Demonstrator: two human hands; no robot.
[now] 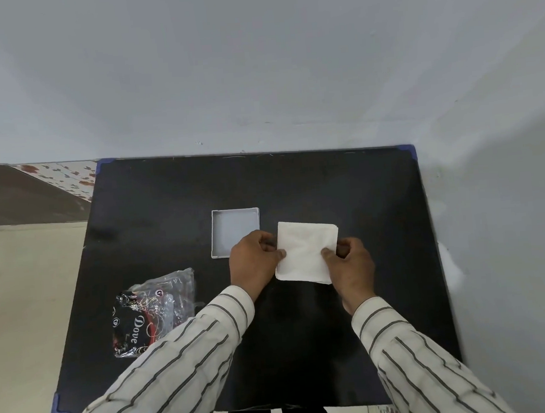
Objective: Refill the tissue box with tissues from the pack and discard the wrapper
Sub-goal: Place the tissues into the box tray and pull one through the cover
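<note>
A square stack of white tissues (305, 249) is held over the black table (327, 183), just right of the box. My left hand (255, 262) grips its left edge and my right hand (349, 265) grips its right edge, thumbs on top. The white tissue box (234, 230) stands open and looks empty at the table's middle, its near right corner hidden behind my left hand. The crumpled clear wrapper (152, 308) with black and red "Dove" print lies on the table at the left, beside my left sleeve.
The table stands against a pale grey wall (254, 62) at the back and right. Blue corner guards (57, 405) mark the table's corners. Light floor (23, 304) and a patterned tile strip (66, 178) lie to the left.
</note>
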